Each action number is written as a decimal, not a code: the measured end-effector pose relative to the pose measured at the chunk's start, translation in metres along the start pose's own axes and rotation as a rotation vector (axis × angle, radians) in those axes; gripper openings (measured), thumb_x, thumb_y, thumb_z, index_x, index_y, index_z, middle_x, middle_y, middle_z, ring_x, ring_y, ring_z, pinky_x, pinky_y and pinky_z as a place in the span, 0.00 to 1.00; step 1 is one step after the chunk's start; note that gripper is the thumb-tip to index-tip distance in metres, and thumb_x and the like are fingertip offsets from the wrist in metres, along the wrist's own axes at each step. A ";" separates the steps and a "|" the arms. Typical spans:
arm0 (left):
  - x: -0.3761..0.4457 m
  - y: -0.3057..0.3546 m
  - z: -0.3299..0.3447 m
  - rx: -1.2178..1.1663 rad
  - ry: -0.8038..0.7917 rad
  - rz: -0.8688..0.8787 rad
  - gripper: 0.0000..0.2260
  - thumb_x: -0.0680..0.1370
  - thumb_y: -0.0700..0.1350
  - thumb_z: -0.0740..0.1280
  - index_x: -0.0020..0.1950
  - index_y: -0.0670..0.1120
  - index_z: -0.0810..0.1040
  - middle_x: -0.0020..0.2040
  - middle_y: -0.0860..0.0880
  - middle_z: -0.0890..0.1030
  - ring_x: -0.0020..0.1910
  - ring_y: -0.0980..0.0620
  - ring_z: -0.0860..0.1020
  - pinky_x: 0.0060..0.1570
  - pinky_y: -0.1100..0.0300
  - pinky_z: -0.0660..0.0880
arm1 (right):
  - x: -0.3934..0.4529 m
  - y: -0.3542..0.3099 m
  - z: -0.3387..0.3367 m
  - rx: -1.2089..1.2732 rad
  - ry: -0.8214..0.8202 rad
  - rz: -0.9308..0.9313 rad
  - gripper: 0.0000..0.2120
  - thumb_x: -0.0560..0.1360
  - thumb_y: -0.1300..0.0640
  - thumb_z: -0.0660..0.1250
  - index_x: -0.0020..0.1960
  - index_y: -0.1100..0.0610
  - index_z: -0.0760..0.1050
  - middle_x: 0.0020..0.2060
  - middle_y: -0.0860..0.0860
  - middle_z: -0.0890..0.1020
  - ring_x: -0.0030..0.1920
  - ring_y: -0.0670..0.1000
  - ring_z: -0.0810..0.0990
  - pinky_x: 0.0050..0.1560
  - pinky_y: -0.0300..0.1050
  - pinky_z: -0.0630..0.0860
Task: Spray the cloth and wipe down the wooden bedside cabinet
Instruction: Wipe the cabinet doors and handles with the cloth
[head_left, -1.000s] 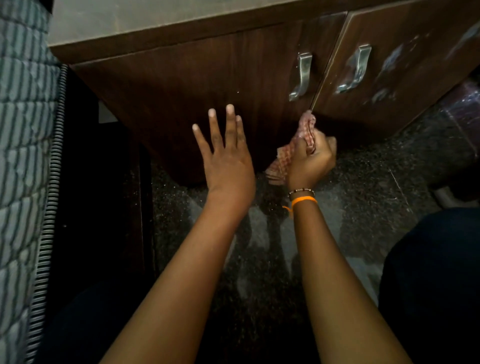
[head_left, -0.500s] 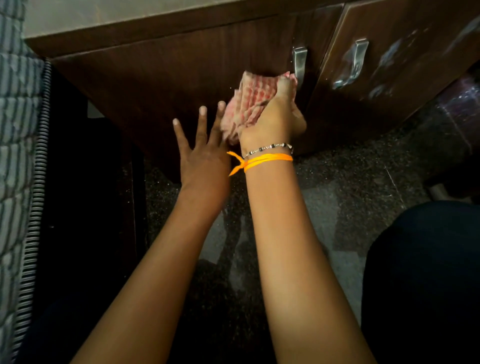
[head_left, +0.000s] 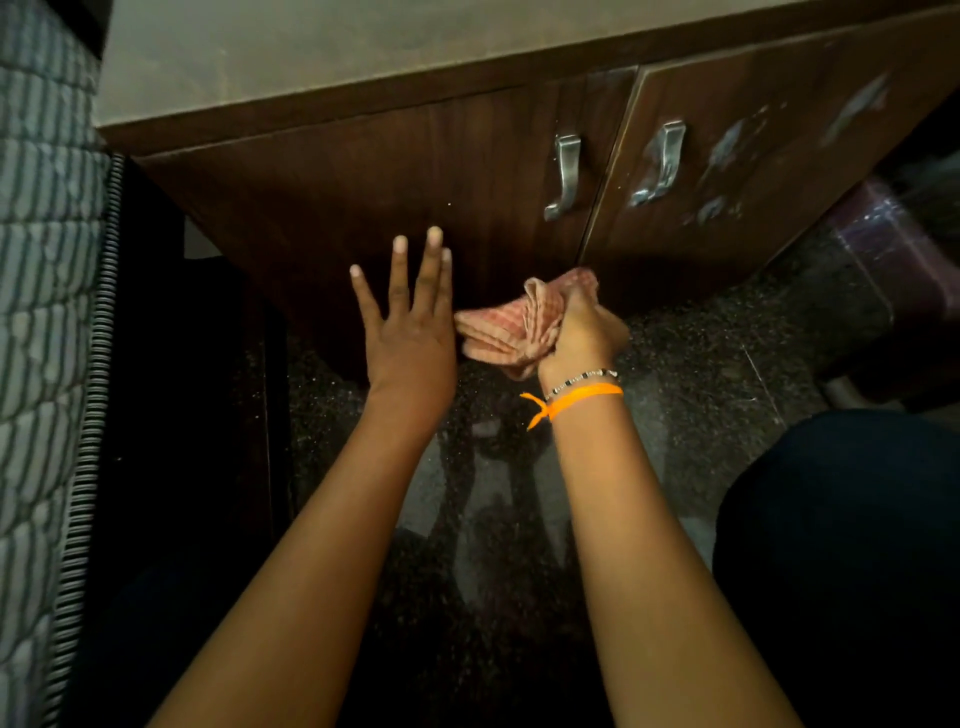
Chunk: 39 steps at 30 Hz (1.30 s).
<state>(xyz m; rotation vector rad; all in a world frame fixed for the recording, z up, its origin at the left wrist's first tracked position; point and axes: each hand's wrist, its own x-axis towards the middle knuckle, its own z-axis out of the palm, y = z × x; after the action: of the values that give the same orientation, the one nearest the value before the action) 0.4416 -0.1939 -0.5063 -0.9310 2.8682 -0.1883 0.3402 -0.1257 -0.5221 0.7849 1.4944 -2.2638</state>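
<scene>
The cabinet (head_left: 395, 171) across the upper frame is dark brown wood with a fine vertical grain and a dull sheen; its right door (head_left: 779, 156) carries pale smeared patches. Its top (head_left: 311, 47) is a matt, greyish slab. The two handles (head_left: 566, 176) are brushed, silvery metal. The cloth (head_left: 498, 327) at centre is soft woven fabric, pink-checked and crumpled. The floor (head_left: 701, 374) is polished speckled stone, glossy with reflections. At left, the mattress (head_left: 41, 260) is quilted striped fabric.
</scene>
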 end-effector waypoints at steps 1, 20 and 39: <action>-0.001 0.001 -0.001 0.002 0.006 -0.003 0.34 0.79 0.43 0.56 0.75 0.43 0.35 0.75 0.47 0.32 0.74 0.42 0.34 0.68 0.35 0.37 | 0.004 -0.005 -0.003 -0.031 0.047 -0.113 0.10 0.72 0.66 0.69 0.34 0.61 0.73 0.27 0.49 0.78 0.27 0.45 0.76 0.29 0.39 0.76; -0.012 0.027 -0.029 -0.007 0.222 -0.123 0.34 0.76 0.42 0.57 0.75 0.35 0.41 0.76 0.38 0.40 0.76 0.41 0.42 0.70 0.39 0.43 | -0.006 -0.048 0.046 -0.410 -0.203 -1.244 0.12 0.71 0.65 0.62 0.52 0.66 0.77 0.48 0.60 0.77 0.51 0.59 0.74 0.62 0.45 0.68; -0.036 0.001 -0.003 -0.043 -0.602 -0.067 0.35 0.80 0.45 0.59 0.75 0.39 0.37 0.76 0.41 0.38 0.76 0.44 0.39 0.71 0.41 0.37 | 0.113 0.047 -0.017 -2.126 -1.054 -2.013 0.18 0.69 0.54 0.54 0.41 0.51 0.83 0.49 0.46 0.83 0.50 0.53 0.67 0.47 0.48 0.65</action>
<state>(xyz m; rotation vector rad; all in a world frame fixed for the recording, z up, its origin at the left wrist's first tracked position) 0.4693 -0.1711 -0.5006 -0.9013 2.2960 0.1302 0.2799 -0.1249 -0.6297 2.0452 -1.9379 -0.4316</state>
